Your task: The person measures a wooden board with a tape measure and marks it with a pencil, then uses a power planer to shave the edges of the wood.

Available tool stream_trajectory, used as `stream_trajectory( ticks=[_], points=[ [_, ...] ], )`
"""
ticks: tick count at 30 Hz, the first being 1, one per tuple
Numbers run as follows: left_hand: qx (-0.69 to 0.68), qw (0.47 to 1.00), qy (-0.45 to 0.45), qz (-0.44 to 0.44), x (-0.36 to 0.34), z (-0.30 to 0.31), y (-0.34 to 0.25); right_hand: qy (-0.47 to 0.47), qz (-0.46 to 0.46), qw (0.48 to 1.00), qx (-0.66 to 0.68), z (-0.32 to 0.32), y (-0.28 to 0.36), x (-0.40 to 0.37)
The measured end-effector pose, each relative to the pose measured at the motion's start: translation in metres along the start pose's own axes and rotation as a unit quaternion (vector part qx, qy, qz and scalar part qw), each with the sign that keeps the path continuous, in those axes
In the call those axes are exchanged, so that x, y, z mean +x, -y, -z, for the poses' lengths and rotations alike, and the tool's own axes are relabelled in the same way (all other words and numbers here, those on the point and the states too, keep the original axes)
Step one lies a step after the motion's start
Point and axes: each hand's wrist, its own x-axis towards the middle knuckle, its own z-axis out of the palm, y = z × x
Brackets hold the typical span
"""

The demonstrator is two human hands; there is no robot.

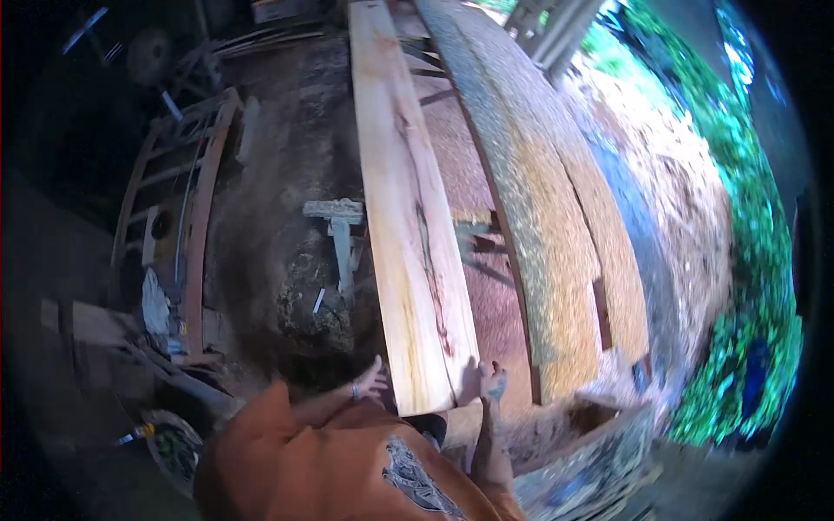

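Note:
A long pale wooden plank (pixel 408 226), with a dark crack running along its grain, stretches away from me. By its left edge, near the close end, is my left hand (pixel 372 384), fingers stretched out. My right hand (pixel 493 382) is raised just off the right edge at the same end, fingers apart, its shadow falling on the wood. Neither hand is wrapped round the plank. Under the plank's left side shows a T-shaped wooden support (pixel 339 227).
Wide, sawdust-covered boards (pixel 556 321) lie to the right. A wooden frame like a ladder (pixel 208 234) rests on the left. A rough wooden trough (pixel 599 451) stands at the near right, and a round bucket (pixel 178 451) at the near left. Green plants (pixel 756 304) grow beyond.

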Motion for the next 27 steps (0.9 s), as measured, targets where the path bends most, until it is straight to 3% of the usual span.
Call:
stream_trajectory(
  ticks=[1,2,3,4,5,6,8,10,11,12,14,17,20,21,24,27],
  points=[
    [-0.021,1.0,0.015,-0.002,0.003,-0.013,0.015,0.108,-0.026,0.994,0.003,-0.012,-0.016,0.023],
    [-0.039,0.999,0.031,-0.002,0.009,-0.027,0.026,0.226,-0.066,0.968,0.088,-0.02,-0.037,0.031],
    [-0.077,0.997,-0.024,-0.009,-0.007,-0.056,0.023,0.34,-0.108,0.919,0.169,-0.014,-0.041,0.038],
    [-0.097,0.99,-0.01,-0.105,0.022,-0.053,0.038,0.446,-0.151,0.847,0.246,-0.013,-0.042,0.045],
    [-0.113,0.973,0.002,-0.201,0.07,-0.045,0.063,0.469,-0.142,0.846,0.211,-0.021,-0.048,0.05],
    [-0.134,0.966,-0.018,-0.22,0.062,-0.057,0.06,0.491,-0.135,0.843,0.175,-0.028,-0.056,0.052],
    [-0.157,0.964,-0.057,-0.206,0.057,-0.076,0.058,0.484,-0.163,0.822,0.253,-0.037,-0.061,0.043],
    [-0.169,0.957,-0.083,-0.221,0.057,-0.095,0.053,0.417,-0.044,0.842,0.339,-0.057,-0.072,0.031],
    [-0.172,0.954,-0.096,-0.225,0.055,-0.103,0.053,0.434,-0.04,0.879,0.193,-0.068,-0.086,0.035],
    [-0.174,0.952,-0.104,-0.228,0.059,-0.113,0.056,0.41,-0.051,0.899,0.146,0.001,-0.028,0.023],
    [-0.178,0.947,-0.113,-0.242,0.062,-0.137,0.046,0.369,-0.016,0.927,0.074,-0.038,-0.068,0.036],
    [-0.178,0.943,-0.118,-0.256,0.061,-0.17,0.04,0.339,-0.032,0.933,0.114,0.011,-0.07,0.062],
    [-0.182,0.943,-0.114,-0.255,0.057,-0.198,0.055,0.334,-0.043,0.939,0.07,0.042,-0.095,0.091],
    [-0.18,0.944,-0.112,-0.253,0.05,-0.202,0.065,0.314,-0.009,0.94,0.135,0.033,-0.111,0.09],
    [-0.176,0.949,-0.114,-0.234,0.007,-0.205,0.108,0.285,0.011,0.937,0.203,0.038,-0.134,0.052],
    [-0.179,0.955,-0.135,-0.194,-0.055,-0.18,0.167,0.328,-0.007,0.918,0.221,0.035,-0.148,-0.003]
  ],
)
